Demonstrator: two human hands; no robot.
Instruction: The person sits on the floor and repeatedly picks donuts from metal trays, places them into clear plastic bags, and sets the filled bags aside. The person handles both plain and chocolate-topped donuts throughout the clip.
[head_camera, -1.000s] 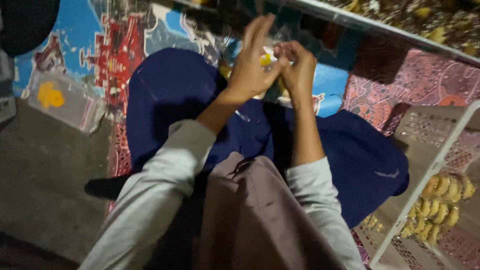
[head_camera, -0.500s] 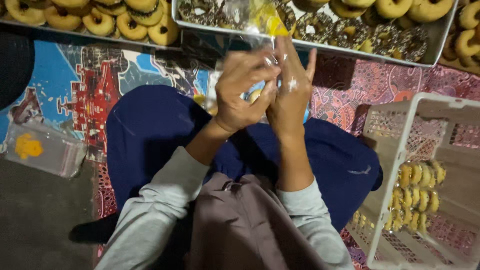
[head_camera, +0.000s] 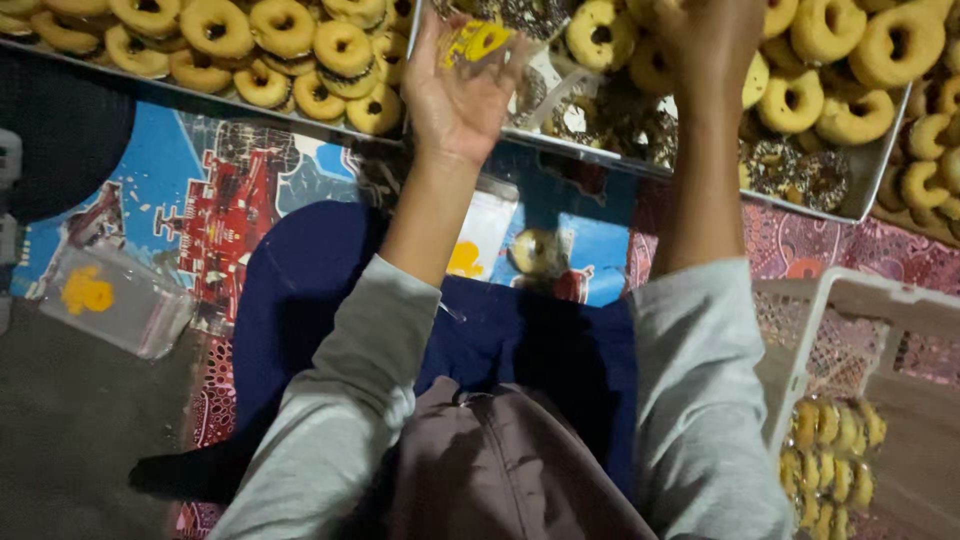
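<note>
My left hand (head_camera: 455, 85) is raised over the metal tray (head_camera: 868, 195) and grips a small clear plastic bag (head_camera: 480, 45) with a yellow print. My right hand (head_camera: 710, 35) reaches further out over the same tray, above plain ring doughnuts (head_camera: 795, 100) and chocolate-sprinkled doughnuts (head_camera: 790, 165); its fingers are partly cut off by the frame's top edge, so its grip is hidden. A single bagged doughnut (head_camera: 538, 250) lies on the patterned mat by my knees. I sit cross-legged in dark blue trousers and grey sleeves.
A second tray of plain doughnuts (head_camera: 280, 45) fills the upper left. A stack of clear bags with a yellow print (head_camera: 110, 300) lies at the left. A white plastic crate (head_camera: 850, 300) at the right holds packed doughnuts (head_camera: 830, 460). A colourful mat (head_camera: 190, 200) covers the floor.
Both hands have separated and stretched forward from in front of my chest to over the doughnut tray. The left keeps the bag, and the view has tilted up toward the trays.
</note>
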